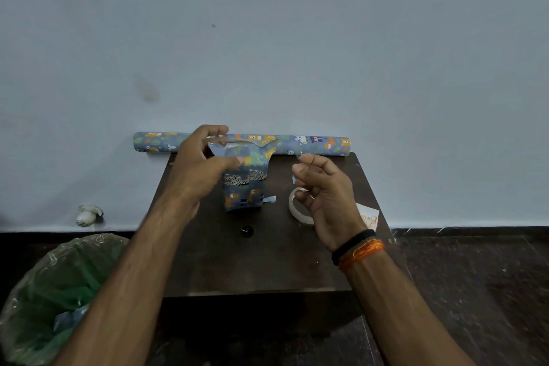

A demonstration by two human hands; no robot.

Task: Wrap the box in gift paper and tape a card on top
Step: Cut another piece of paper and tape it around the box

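A lined bin (50,300) waits on the floor left of the surface (267,261), likely for scraps. The left hand (199,166) grips the upright box (243,184), steadying its loose top flaps. The right hand (323,196) pinches what looks like clear tape, above the tape roll (297,208). The card (368,215) sits near the right edge; the paper roll (312,144) blocks the back.

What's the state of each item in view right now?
box: upright, partly wrapped, top flaps loose
left hand: holds box
right hand: pinches clear tape piece
tape roll: flat on table
card: lying unattached
paper roll: rolled, against wall
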